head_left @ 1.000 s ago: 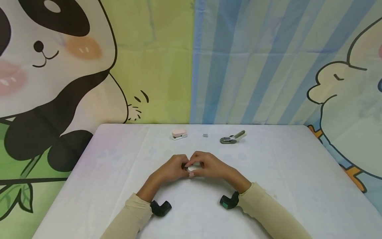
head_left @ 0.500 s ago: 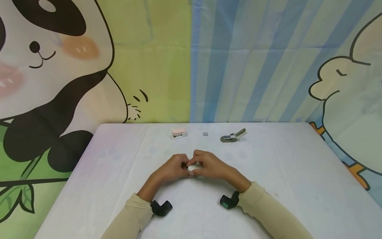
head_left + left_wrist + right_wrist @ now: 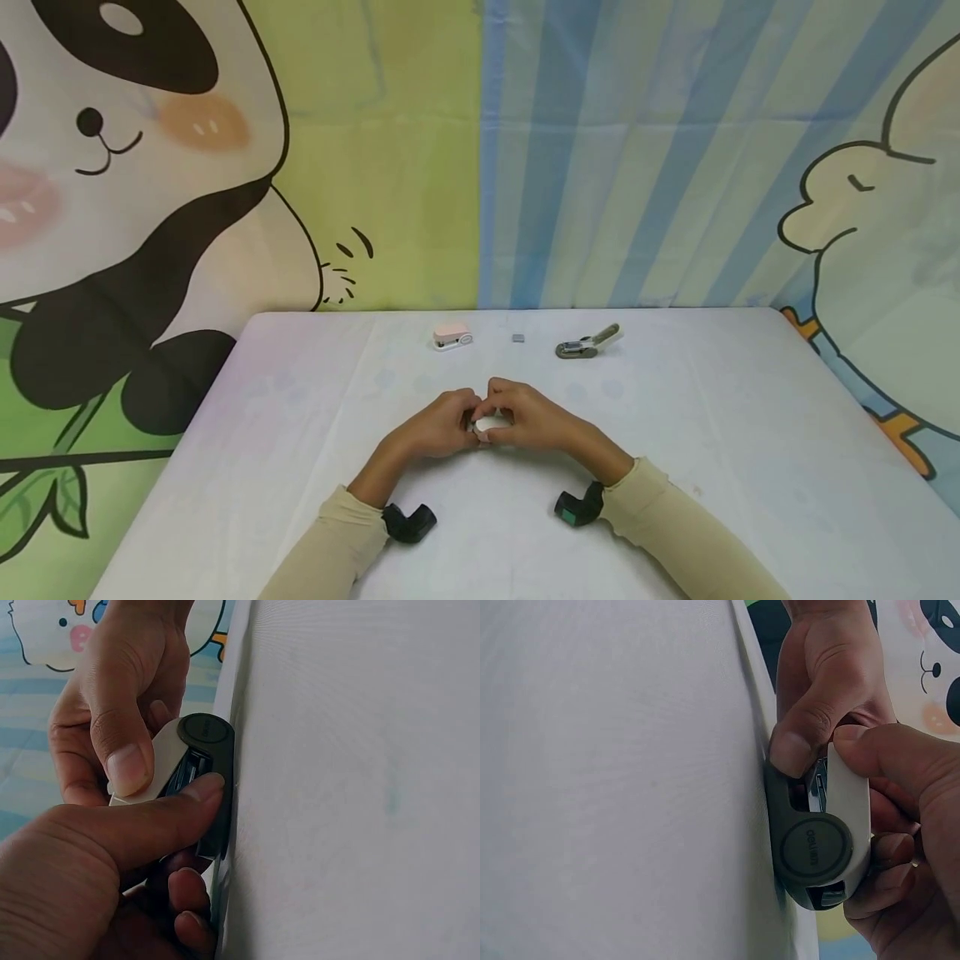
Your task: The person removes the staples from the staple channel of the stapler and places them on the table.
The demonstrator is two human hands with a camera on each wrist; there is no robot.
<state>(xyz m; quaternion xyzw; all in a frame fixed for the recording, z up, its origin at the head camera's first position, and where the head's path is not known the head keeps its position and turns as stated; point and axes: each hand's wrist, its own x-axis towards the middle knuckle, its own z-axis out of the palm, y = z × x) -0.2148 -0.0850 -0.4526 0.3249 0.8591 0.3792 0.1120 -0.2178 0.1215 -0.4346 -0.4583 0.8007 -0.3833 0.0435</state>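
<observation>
On my head view, three things sit in a row near the far edge of the white-covered tabletop (image 3: pixel 495 542): a pink-and-white stapler (image 3: pixel 452 335) on the left, a small grey block (image 3: pixel 518 338) in the middle and an olive stapler (image 3: pixel 587 344) on the right, its upper arm angled up from its base. They lie well apart, beyond the hands. Behind them I see a printed backdrop (image 3: pixel 637 167), a big panda (image 3: pixel 225 133) at its left and blue stripes to the right.

The held stapler (image 3: pixel 815 847) is between the left hand (image 3: pixel 442 425) and the right hand (image 3: pixel 536 417), nearer the person than that row. From above, the hands block most of it, leaving me a patch of white. My wrist views show a white top arm (image 3: pixel 851 795) and a dark base (image 3: pixel 780 795) meeting at a round hub, low beside the tabletop; I cannot tell whether it touches.

Both forearms reach in from the near side in beige sleeves (image 3: pixel 682 533), a black wrist device (image 3: pixel 409 525) at each wrist. The left fingers are clamped on the dark base, thumb near its free end. The right fingers are clamped on the white top arm, thumb near its tip, the others curled behind.
</observation>
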